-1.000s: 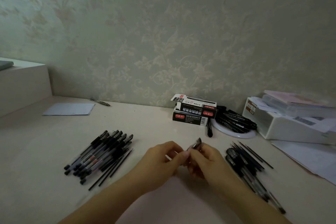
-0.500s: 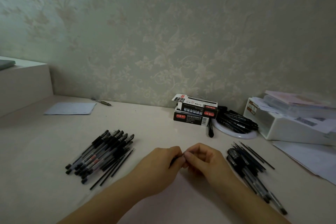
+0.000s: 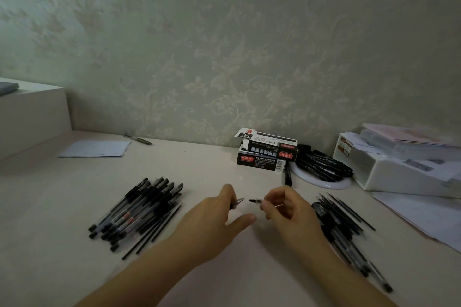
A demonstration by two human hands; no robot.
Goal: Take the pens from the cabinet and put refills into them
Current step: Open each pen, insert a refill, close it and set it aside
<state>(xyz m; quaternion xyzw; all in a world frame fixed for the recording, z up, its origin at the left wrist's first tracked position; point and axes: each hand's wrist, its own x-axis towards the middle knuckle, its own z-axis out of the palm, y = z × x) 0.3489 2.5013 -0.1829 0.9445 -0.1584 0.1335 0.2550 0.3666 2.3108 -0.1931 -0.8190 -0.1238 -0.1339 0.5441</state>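
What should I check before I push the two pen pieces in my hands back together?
1. Left hand holds the pen barrel: ok.
2. Right hand pinches the refill piece: ok.
3. The two pieces line up tip to tip: not ok, there is a gap and a slight offset.
4. Refill seated in its piece: cannot tell.
5. Bare desk under the hands: ok.

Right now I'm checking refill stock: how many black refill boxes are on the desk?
2. The upper box lies askew on the lower box, both near the wall, just left of the white plate of pens. More may be hidden behind.
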